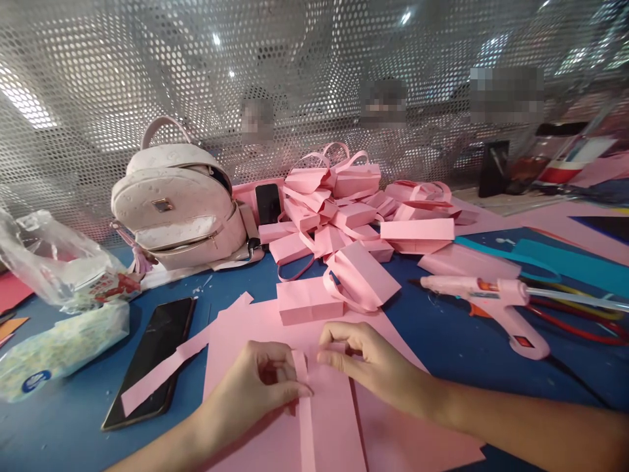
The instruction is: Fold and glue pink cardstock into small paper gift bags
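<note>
One narrow pink paper strip (306,429) ran at six o'clock, pinched in the left hand (265,380), seemingly to steady it; the right hand (368,357) curled beside it, any grip unclear. At that hand's two o'clock lay a hot-glue gun (476,293), likely for easy reach.

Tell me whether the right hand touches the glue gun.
Apart: the head view shows blue tabletop between the right hand and the pink glue gun.

Pink paper strip (306,429), blue table (457,354)
</note>
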Demonstrator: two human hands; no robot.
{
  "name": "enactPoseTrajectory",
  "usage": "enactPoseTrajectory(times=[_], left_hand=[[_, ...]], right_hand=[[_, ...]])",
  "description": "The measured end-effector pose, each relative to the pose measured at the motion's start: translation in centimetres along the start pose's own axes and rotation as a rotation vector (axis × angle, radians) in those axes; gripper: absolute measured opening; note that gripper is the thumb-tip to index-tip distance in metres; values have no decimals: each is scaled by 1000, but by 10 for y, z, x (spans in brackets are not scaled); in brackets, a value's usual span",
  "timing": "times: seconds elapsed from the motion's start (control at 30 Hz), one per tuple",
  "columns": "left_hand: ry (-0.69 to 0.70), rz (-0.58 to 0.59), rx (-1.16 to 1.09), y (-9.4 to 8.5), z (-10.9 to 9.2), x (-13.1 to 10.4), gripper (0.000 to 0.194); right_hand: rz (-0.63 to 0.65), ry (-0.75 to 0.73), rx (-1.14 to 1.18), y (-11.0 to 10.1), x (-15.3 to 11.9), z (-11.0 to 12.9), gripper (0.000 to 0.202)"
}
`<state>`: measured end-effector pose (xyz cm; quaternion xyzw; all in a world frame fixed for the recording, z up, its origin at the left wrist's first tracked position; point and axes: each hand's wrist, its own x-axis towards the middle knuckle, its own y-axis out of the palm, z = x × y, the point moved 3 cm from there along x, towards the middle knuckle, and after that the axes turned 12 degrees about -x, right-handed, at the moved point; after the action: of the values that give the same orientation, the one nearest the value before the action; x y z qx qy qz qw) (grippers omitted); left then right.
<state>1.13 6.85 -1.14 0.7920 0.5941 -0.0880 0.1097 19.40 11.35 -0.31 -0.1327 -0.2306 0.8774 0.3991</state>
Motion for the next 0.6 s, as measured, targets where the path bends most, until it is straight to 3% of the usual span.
enactPoseTrajectory(times=[0.27, 0.47, 0.6], left_hand=[[-36, -75, -130, -5, 3, 1, 30], [-25, -37, -40, -4, 6, 1, 26], [-62, -60, -62, -5, 6, 1, 26]], right_hand=[[30, 44, 167, 3, 2, -2, 43], [-32, 63, 169, 1, 1, -5, 33], [76, 17, 264, 4, 0, -2, 24]])
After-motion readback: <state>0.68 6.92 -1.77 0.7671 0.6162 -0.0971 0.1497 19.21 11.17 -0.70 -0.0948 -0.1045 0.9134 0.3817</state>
